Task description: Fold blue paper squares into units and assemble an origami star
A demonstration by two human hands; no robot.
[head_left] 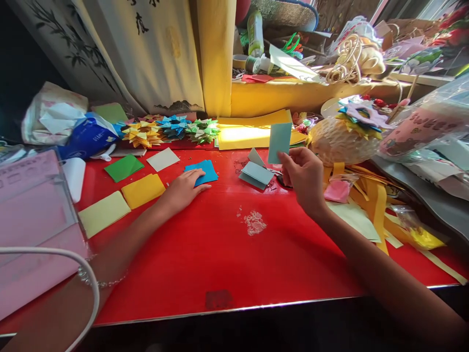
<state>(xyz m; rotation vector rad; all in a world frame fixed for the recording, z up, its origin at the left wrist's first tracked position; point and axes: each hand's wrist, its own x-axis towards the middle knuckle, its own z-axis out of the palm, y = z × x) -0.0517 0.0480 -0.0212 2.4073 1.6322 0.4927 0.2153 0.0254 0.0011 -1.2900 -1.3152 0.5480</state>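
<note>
My right hand (304, 178) holds up a pale blue paper rectangle (280, 142), pinched at its lower corner between thumb and fingers. Just beneath and left of it lie folded grey-blue papers (256, 175), one with a corner standing up. My left hand (186, 188) rests flat with its fingertips on a small stack of bright blue paper (205, 172), thumb apart from the fingers. Left of that hand are a yellow paper stack (142, 190), a pale yellow stack (104, 213), a green paper (123, 168) and a cream paper (163, 159).
Folded paper stars (172, 129) line the back of the red table (220, 244). A pink folder (32, 234) and a white cable (91, 278) are at the left. On the right stand a woven basket (340, 139), yellow strips (377, 210) and small plastic bags (421, 234).
</note>
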